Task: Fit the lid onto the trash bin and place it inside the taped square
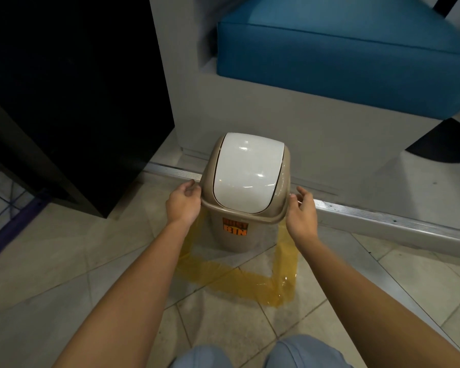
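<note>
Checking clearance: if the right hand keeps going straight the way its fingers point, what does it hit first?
The right hand points up and slightly inward, just off the lid rim. It would probably graze that rim first; if it clears, the metal floor strip and the sofa base come next. Depth is unclear.

Pale tiled floor carries a beige plastic trash bin with white swing lid, standing inside the yellow taped square; a black cabinet at ten o'clock

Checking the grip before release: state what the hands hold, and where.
The left hand touches the trash bin at its lid rim; the right hand looks just clear.
</note>
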Motion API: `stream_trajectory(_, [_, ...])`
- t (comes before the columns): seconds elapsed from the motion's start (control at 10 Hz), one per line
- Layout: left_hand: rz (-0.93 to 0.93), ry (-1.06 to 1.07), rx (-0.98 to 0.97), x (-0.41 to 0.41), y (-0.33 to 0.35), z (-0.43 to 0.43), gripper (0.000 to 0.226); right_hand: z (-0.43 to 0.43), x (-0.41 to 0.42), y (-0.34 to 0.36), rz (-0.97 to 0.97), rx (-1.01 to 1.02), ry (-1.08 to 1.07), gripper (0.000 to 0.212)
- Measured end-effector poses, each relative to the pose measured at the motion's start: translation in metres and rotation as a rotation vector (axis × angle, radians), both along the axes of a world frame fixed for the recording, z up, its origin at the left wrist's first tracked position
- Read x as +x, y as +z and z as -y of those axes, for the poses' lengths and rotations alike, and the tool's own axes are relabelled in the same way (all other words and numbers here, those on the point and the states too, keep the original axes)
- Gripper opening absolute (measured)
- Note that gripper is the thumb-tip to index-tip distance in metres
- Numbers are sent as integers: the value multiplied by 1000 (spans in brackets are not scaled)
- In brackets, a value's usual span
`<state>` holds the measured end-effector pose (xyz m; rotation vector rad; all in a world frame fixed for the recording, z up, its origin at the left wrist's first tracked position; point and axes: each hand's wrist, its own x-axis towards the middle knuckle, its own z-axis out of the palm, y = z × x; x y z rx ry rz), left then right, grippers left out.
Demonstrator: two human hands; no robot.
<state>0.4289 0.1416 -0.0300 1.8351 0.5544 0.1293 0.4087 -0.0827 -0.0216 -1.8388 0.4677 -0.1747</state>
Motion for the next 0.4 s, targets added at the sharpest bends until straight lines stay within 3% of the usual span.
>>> stream_trajectory(0.4, [69,-109,268,-23,83,0,43,-17,-13,80,86,-153,122,43])
